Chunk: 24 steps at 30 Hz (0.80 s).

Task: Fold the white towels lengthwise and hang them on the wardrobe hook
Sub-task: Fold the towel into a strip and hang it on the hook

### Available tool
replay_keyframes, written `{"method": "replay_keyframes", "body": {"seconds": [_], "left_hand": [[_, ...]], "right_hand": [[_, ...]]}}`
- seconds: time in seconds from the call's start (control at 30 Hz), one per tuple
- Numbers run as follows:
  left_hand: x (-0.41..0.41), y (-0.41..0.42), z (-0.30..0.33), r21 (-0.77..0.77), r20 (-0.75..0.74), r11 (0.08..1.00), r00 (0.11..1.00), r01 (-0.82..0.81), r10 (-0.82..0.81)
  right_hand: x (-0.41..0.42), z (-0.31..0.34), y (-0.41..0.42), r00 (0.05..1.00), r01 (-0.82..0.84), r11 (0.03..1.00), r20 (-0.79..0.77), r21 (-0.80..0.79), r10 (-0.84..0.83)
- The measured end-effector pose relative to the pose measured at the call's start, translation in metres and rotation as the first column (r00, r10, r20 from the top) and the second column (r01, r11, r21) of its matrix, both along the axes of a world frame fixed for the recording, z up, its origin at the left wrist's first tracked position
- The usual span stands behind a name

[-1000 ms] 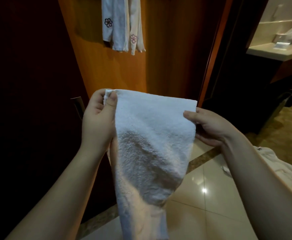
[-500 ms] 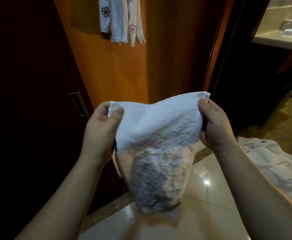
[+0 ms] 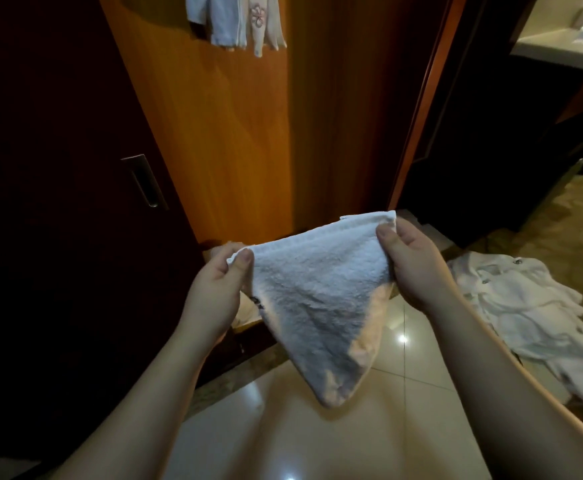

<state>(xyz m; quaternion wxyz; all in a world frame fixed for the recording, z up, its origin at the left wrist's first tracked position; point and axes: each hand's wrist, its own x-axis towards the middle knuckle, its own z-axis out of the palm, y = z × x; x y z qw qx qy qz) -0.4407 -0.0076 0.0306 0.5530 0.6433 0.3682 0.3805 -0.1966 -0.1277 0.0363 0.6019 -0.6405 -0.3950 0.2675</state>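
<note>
White towel (image 3: 317,292) hangs pinched at its top corners: left hand (image 3: 219,289) at nine o'clock, right hand (image 3: 411,265) at three. Uneven corners risk a crooked fold.

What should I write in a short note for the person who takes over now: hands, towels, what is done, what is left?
Left hand pinches one top corner of the white towel; right hand pinches the other. The towel hangs between them, above the floor.
Hanging cloths are already up on the wooden panel; the hook itself is out of view.
A pile of white towels lies on the floor to the right.
Left: finish folding this one, hang it, then do the pile.
</note>
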Motion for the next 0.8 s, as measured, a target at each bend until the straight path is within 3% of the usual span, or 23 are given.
{"method": "replay_keyframes", "body": {"seconds": [0.23,0.37,0.47,0.63,0.8], "left_hand": [[0.003,-0.017,-0.023,0.047,-0.265,0.994,0.958,-0.102,0.11],[0.001,-0.027,-0.032,0.044,-0.316,0.984,0.932,-0.171,0.177],[0.001,-0.038,-0.03,0.026,-0.34,0.978,0.918,-0.206,0.202],[0.003,-0.064,-0.019,-0.05,-0.217,0.971,0.951,-0.234,0.219],[0.015,-0.084,-0.01,-0.109,-0.051,0.985,0.99,-0.136,0.131]], "right_hand": [[-0.032,-0.045,-0.016,0.975,0.221,0.968,0.055,-0.12,-0.216],[-0.068,-0.069,-0.028,0.931,0.36,0.922,-0.004,-0.143,-0.364],[-0.094,-0.071,-0.034,0.933,0.345,0.931,-0.064,-0.119,-0.353],[-0.123,-0.06,-0.033,0.965,0.237,0.965,-0.091,-0.112,-0.247],[-0.14,-0.045,-0.023,0.981,0.173,0.984,-0.081,-0.035,-0.176]]}}
